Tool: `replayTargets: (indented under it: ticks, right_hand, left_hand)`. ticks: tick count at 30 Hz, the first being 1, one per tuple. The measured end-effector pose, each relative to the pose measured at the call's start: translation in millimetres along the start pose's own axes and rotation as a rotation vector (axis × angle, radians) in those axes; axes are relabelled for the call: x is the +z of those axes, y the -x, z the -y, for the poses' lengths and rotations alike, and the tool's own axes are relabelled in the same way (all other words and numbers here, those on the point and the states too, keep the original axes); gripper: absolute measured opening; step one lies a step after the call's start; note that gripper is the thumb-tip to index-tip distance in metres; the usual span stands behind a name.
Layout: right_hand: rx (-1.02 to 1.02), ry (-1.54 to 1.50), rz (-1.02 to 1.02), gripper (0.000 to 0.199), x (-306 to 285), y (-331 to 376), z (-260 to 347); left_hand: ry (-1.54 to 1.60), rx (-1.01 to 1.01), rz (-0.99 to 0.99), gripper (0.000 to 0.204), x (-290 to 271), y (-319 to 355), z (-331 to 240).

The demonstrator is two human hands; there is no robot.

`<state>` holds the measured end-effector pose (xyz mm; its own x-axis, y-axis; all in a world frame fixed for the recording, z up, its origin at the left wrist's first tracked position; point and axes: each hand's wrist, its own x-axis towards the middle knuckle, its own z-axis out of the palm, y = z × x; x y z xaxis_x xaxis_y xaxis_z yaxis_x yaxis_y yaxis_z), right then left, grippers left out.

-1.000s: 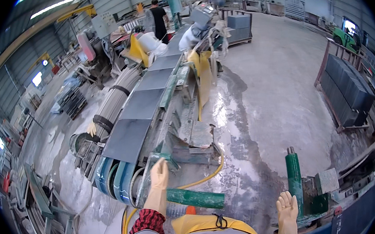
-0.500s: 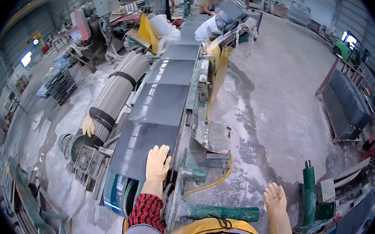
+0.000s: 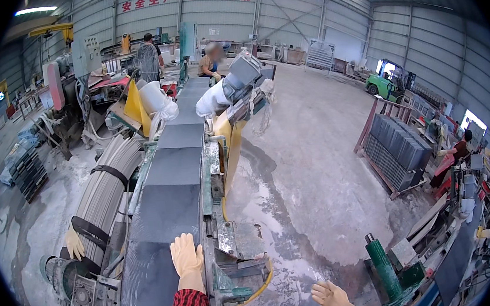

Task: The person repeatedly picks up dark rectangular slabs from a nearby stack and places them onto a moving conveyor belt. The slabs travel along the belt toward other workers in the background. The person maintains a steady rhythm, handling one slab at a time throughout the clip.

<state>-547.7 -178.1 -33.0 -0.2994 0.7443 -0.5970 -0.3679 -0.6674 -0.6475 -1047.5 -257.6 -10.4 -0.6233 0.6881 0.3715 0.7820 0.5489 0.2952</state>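
My left hand [image 3: 187,260], in a cream rubber glove with a red-and-black checked sleeve behind it, is open with fingers stretched forward. It lies flat on or just above the nearest dark grey slab [image 3: 145,280], near its right edge; contact is unclear. More such slabs [image 3: 170,167] lie end to end along a narrow conveyor line running away from me. My right hand [image 3: 331,297], gloved alike, is open at the lower edge, right of the line, with nothing in it. A loose cream glove [image 3: 75,243] rests by the strapped bundle of grey strips [image 3: 107,190] left of the line.
A motor [image 3: 85,295] sits left of the conveyor. A tilted machine head [image 3: 237,74] overhangs its far part. A green post [image 3: 384,269] stands at right, beyond it a rack of slabs [image 3: 394,144] and a green forklift [image 3: 381,85]. People [image 3: 211,62] work farther off.
My view has tilted up and swung right, showing more wall and floor. My left hand stays over the slab; my right hand now lies more tilted, its fingers toward the left.
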Motion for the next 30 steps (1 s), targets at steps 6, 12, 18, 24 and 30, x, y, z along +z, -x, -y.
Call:
replayTargets:
  ticks: [6,12,18,24,30]
  right_hand:
    - [0.213,0.363,0.012,0.045,20,-13,-23]
    - [0.466,0.127,0.354,0.054,-114,-89,-81]
    - [0.458,0.198,0.402,0.039,-103,-70,-54]
    - [0.451,0.426,0.203,0.046,-45,-67,-45]
    - [0.449,0.183,0.445,0.028,-108,-115,-49]
  left_hand:
    - [-0.009,0.126,0.014,0.047,-31,44,-2]
    - [0.052,0.147,0.176,0.043,-103,135,-24]
    - [0.054,0.197,0.069,0.045,-139,230,-11]
    - [-0.016,-0.068,-0.243,0.035,-117,210,72]
    - [-0.236,-0.375,-0.231,0.045,-66,175,72]
